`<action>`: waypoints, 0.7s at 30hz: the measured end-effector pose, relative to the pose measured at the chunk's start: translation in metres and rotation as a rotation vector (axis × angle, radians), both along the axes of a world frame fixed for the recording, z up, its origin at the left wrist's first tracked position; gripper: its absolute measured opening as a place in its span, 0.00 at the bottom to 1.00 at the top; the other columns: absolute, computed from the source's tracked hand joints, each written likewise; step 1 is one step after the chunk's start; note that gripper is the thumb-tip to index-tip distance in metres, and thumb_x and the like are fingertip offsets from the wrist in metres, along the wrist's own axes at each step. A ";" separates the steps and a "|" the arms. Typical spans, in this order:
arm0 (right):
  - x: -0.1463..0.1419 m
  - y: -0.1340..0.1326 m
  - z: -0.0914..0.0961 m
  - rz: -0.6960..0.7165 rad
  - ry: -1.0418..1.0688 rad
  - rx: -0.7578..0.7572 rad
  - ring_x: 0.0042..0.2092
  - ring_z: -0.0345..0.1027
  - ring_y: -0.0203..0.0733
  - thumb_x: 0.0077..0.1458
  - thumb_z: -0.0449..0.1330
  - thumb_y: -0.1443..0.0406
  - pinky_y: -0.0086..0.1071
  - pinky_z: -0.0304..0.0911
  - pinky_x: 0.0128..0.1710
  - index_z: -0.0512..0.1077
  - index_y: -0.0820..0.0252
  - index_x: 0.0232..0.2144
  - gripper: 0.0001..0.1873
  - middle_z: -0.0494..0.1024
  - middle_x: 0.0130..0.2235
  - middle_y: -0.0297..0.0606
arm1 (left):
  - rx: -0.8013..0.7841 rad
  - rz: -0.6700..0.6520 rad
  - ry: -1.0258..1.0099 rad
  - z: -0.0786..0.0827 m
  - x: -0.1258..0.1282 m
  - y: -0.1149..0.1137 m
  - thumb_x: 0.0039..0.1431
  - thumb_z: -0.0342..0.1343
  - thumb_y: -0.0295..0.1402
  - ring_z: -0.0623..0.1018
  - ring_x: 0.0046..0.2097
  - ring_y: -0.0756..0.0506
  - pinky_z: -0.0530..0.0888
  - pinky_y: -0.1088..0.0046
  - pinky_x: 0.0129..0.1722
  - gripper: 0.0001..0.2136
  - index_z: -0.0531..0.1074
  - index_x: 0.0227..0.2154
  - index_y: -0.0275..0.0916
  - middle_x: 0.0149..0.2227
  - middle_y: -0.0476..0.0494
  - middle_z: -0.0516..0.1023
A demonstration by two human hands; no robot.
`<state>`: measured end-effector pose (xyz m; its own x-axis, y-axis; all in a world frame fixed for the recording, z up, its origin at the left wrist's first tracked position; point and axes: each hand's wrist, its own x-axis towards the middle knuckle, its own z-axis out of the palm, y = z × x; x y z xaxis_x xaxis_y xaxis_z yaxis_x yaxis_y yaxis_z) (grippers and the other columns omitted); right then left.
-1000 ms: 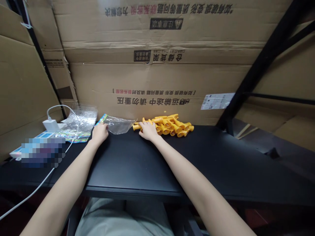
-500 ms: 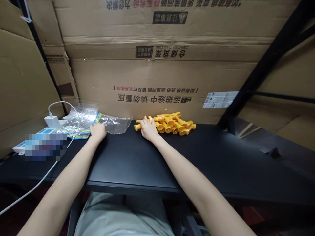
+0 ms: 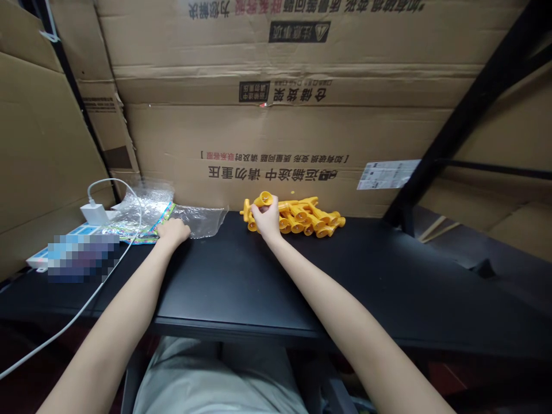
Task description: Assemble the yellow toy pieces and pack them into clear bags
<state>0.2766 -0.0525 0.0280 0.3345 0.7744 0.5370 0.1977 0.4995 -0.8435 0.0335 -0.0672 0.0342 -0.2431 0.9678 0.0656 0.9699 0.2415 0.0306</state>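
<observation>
My right hand is closed around a yellow flared plastic piece, its round open end tilted up and towards me. Several more yellow plastic pieces of the same shape lie heaped just to the right, with a few at the left end beside my fingers. My left hand rests on the table with curled fingers at the edge of a clear plastic bag with a colourful printed strip. Its fingertips are partly hidden, but they appear to grip the bag.
A white power strip with a white charger stands at the left, its white cable trailing over the black table. Tall cardboard forms the back wall. A black metal post slants at the right.
My right hand has lifted one yellow piece slightly above the heap and turned its flared end upward. My left hand stays by the bag, its fingers a little shifted.
</observation>
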 end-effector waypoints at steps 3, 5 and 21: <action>-0.012 -0.009 0.005 0.214 0.407 -0.126 0.28 0.72 0.35 0.44 0.59 0.69 0.32 0.68 0.36 0.55 0.54 0.34 0.16 0.70 0.28 0.25 | -0.002 0.024 -0.010 -0.004 0.000 0.001 0.57 0.43 0.37 0.71 0.54 0.33 0.68 0.59 0.48 0.24 0.71 0.50 0.28 0.54 0.25 0.70; -0.018 -0.017 0.007 0.354 0.579 -0.234 0.28 0.73 0.35 0.46 0.58 0.70 0.33 0.69 0.37 0.56 0.55 0.32 0.13 0.71 0.26 0.25 | 0.024 0.026 0.017 -0.007 0.001 0.000 0.57 0.44 0.39 0.71 0.54 0.33 0.68 0.58 0.49 0.24 0.70 0.51 0.28 0.54 0.25 0.69; -0.010 -0.013 -0.018 0.417 0.150 -0.717 0.23 0.69 0.35 0.51 0.57 0.68 0.29 0.66 0.22 0.62 0.57 0.35 0.09 0.73 0.29 0.33 | 0.087 -0.050 0.114 -0.013 -0.007 0.001 0.55 0.47 0.30 0.68 0.56 0.35 0.65 0.57 0.52 0.19 0.68 0.50 0.33 0.54 0.28 0.69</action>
<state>0.2662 -0.0659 0.0104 -0.0258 0.9870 -0.1589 -0.0238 -0.1595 -0.9869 0.0263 -0.0662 0.0212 -0.1810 0.9680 0.1739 0.9790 0.1942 -0.0622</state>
